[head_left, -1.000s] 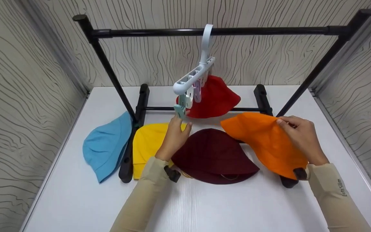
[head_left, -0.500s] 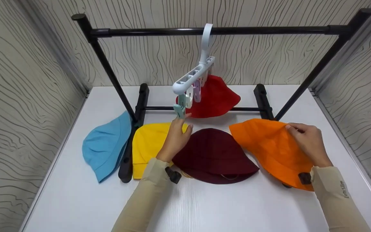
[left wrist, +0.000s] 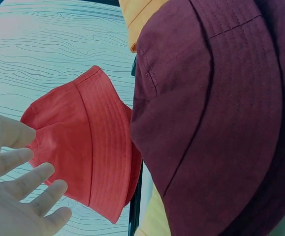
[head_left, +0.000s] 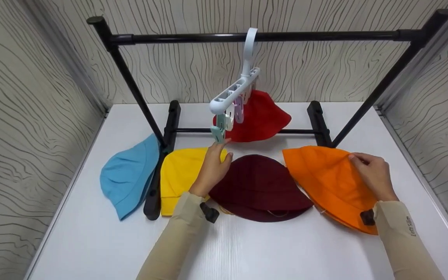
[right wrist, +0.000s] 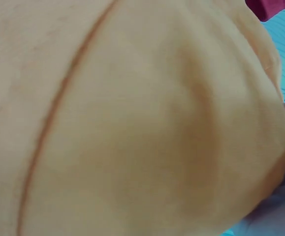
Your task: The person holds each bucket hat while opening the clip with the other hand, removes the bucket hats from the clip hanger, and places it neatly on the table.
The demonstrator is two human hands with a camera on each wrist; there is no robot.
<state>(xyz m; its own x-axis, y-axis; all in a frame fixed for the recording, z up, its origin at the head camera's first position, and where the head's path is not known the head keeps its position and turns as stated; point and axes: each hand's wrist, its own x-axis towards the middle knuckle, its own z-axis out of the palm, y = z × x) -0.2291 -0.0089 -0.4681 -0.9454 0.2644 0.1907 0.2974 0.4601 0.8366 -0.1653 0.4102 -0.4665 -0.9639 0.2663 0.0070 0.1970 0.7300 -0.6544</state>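
Note:
My right hand [head_left: 375,175] pinches the crown of an orange bucket hat [head_left: 325,171] at the right; the hat fills most of the right wrist view. My left hand [head_left: 212,165] is just below a teal clip [head_left: 218,134] on the white clip hanger [head_left: 228,97]. In the left wrist view its fingers [left wrist: 44,196] are spread and hold nothing, in front of a red bucket hat [left wrist: 83,142]. Near that hand lie a maroon bucket hat [head_left: 259,182] and a yellow bucket hat [head_left: 177,175], the yellow one partly hidden by the arm.
A black rack [head_left: 177,38] stands on the white table [head_left: 224,252], the hanger hooked over its top bar. A light blue bucket hat [head_left: 128,177] leans by the rack's left foot [head_left: 153,202]. Patterned panels [head_left: 21,116] enclose the sides and back.
My right hand has moved the orange hat right and down, bringing it over the rack's right foot. My left hand has stayed nearly in place under the clip.

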